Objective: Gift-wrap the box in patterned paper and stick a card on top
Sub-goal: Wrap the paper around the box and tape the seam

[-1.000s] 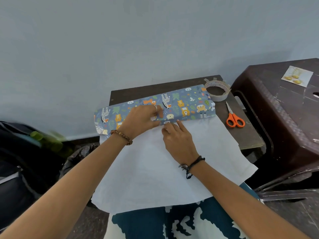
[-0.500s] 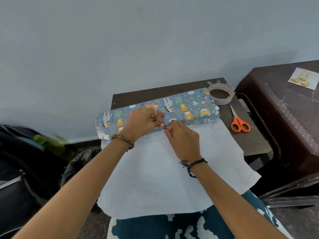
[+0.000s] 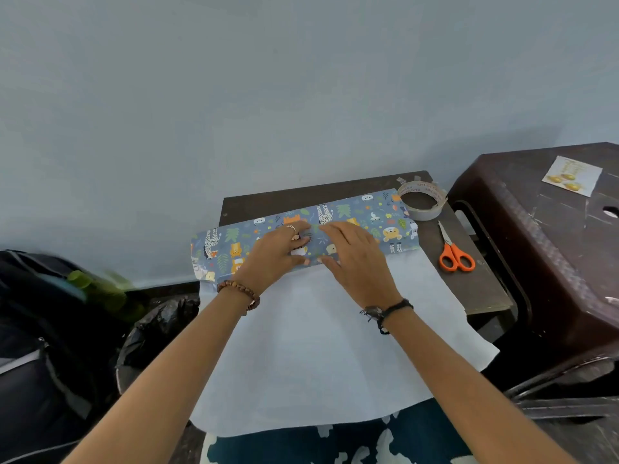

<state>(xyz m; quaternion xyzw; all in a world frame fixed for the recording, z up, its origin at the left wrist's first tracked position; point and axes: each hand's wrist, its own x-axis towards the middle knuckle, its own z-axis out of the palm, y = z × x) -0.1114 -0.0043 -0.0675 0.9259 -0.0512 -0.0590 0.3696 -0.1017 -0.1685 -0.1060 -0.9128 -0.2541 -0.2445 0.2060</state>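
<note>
Patterned paper (image 3: 368, 217) being folded over the box; left hand (image 3: 278, 251) and right hand (image 3: 355, 254) pressing flat, fingers extended; crease firmly, keeping the edge aligned.

I see the patterned paper (image 3: 365, 216) in dusty blue, printed with orange and yellow animals, white spotted cats and green leaves. Its underside (image 3: 321, 346) shows plain white, spreading over the near edge of the surface (image 3: 301, 197), which is dark brown. The scissors (image 3: 455, 256) near the right edge have bright orange handles and silver blades. The tape roll (image 3: 422, 200) at the far right corner is beige with reddish lettering. The card (image 3: 572, 175) is white with gold-yellow shapes, on a dark brown stool (image 3: 536, 262). My left wrist carries a brown beaded bracelet (image 3: 239, 291); my right, a black cord band (image 3: 388, 311).
</note>
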